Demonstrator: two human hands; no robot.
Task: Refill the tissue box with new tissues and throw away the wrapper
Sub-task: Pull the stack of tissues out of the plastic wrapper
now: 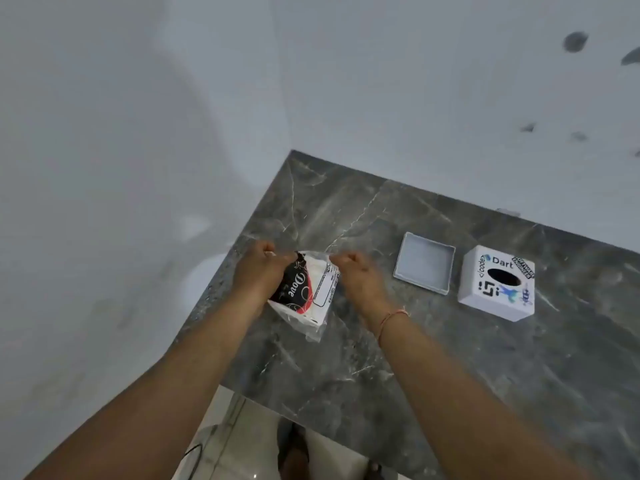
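Single head view, looking steeply down, close over countertop point(450, 375).

Both bare forearms reach forward from the bottom of the view and draw toward each other. The left hand point(261, 268) is curled into a loose fist with its back toward the camera and the fingers folded under and pinched together. The right hand point(355, 271) is curled likewise, thumb side up, knuckles bent, fingertips pinched tight. The two hands sit near each other at about the same height. A thin cord circles the right wrist.
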